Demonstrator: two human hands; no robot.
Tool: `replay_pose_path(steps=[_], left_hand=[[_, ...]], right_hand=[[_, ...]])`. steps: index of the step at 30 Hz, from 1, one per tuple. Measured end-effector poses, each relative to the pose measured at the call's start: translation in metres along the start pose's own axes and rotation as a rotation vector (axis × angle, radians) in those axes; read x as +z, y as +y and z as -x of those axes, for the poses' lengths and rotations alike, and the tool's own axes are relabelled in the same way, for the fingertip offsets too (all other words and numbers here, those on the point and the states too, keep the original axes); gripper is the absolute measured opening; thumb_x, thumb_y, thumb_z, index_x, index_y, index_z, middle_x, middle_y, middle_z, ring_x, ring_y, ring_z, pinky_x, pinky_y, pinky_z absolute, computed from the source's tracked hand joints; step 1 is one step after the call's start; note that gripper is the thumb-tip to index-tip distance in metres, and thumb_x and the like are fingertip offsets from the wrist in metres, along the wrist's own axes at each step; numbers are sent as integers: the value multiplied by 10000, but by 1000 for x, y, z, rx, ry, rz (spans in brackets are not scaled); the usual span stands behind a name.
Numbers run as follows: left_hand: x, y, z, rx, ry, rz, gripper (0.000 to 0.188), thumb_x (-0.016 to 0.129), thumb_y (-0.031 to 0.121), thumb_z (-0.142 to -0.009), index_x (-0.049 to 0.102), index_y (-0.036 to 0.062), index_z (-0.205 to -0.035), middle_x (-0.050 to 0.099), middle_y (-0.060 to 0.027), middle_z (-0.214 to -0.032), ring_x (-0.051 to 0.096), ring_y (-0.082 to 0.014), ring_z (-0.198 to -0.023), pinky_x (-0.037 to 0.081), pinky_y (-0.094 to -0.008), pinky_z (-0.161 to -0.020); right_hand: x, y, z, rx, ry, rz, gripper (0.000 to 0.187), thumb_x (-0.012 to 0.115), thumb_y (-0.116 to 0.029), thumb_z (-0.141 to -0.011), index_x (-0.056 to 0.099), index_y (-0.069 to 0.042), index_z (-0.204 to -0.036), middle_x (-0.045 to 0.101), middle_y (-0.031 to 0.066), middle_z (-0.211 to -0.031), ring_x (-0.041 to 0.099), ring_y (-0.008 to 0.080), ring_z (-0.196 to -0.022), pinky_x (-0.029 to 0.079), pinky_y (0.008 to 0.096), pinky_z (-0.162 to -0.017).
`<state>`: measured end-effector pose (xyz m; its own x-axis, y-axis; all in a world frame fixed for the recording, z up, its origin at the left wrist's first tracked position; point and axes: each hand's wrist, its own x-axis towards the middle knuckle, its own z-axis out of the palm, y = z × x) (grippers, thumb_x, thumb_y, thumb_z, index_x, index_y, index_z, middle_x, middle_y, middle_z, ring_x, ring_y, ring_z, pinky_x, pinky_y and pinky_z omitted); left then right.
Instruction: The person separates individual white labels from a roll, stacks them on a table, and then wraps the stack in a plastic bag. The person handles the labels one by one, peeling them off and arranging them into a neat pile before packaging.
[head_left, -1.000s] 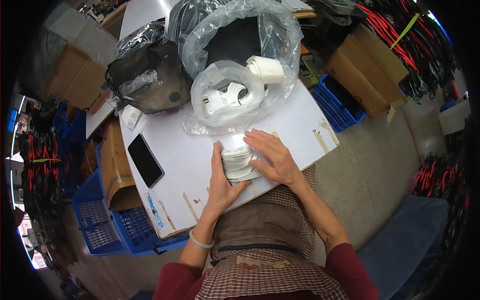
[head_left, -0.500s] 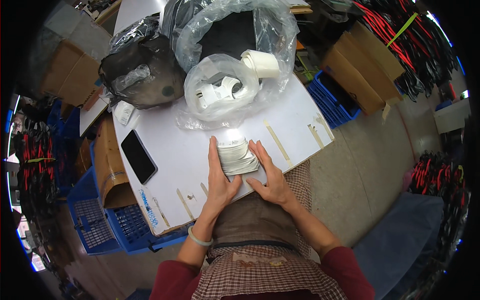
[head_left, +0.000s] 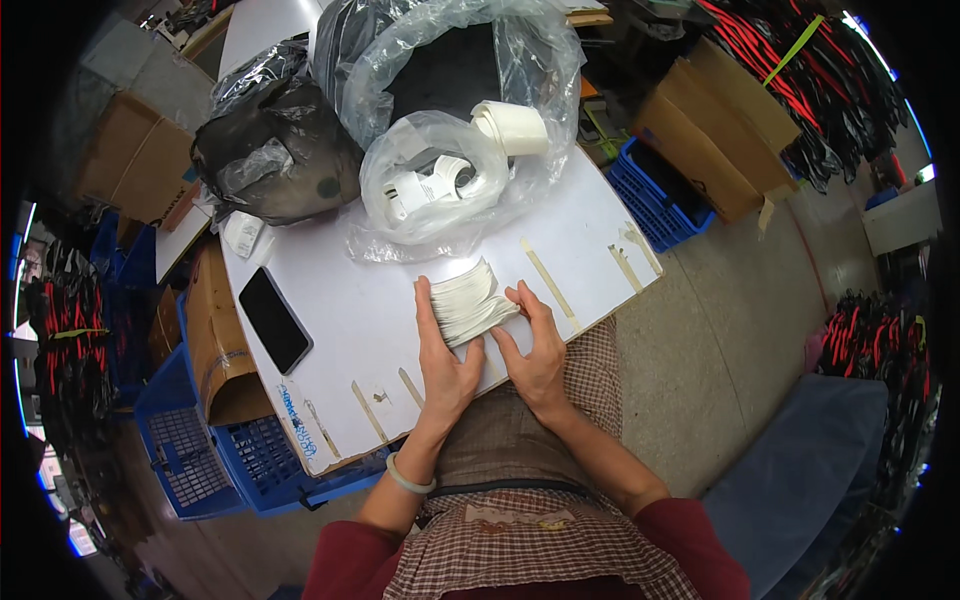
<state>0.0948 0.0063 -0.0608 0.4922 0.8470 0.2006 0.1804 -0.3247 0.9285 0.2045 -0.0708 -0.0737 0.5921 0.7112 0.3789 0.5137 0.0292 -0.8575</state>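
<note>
Wide bare room lies on the white desk [head_left: 365, 320] between the black phone [head_left: 275, 320] and the left fingers [head_left: 427, 315], enough for a hand to pass flat. Right of the right fingers [head_left: 537, 315], the way runs free to the desk's edge, over flat tape strips [head_left: 550, 285] only. Beyond the stack of white slips [head_left: 470, 303], the gap is narrow: the clear plastic bag [head_left: 420, 240] stands just past it, with the white roll [head_left: 515, 128] leaning there and the bulky black bag [head_left: 275, 165] blocking the far left.
</note>
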Motion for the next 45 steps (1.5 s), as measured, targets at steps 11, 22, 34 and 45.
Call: replay_pose_path(steps=[11,22,34,45], left_hand=[[-1,-10,0,49,-1,-21,941,594,-71,-759,94,-54,-1556,224,-247,-1591,229,-342,-1488,198,-396,-1212],[1,-7,-3,54,-6,-74,1055,741,50,-743,74,-58,-1553,222,-262,-1582,261,-360,-1471,229,-402,-1203],[3,-6,-2,2,34,-2,1027,725,17,-773,68,-40,-1561,206,-257,-1594,226,-354,-1487,196,-405,-1213],[6,-10,0,-14,124,44,886,635,-63,-797,159,-56,-1544,246,-278,-1579,263,-375,-1475,239,-417,-1198]], right_hand=[[-12,5,5,62,-73,-141,720,556,112,-821,285,89,-1487,408,305,-1481,413,387,-1396,339,450,-1167],[-15,14,-39,102,-264,-440,982,780,-236,-832,166,63,-1537,358,327,-1507,357,406,-1429,306,434,-1160],[-22,14,-12,68,-212,-184,897,782,-195,-828,255,62,-1507,410,289,-1489,433,389,-1379,364,432,-1131],[-4,5,-6,50,-161,-261,894,786,-212,-809,283,81,-1488,372,324,-1493,382,410,-1407,327,431,-1158]])
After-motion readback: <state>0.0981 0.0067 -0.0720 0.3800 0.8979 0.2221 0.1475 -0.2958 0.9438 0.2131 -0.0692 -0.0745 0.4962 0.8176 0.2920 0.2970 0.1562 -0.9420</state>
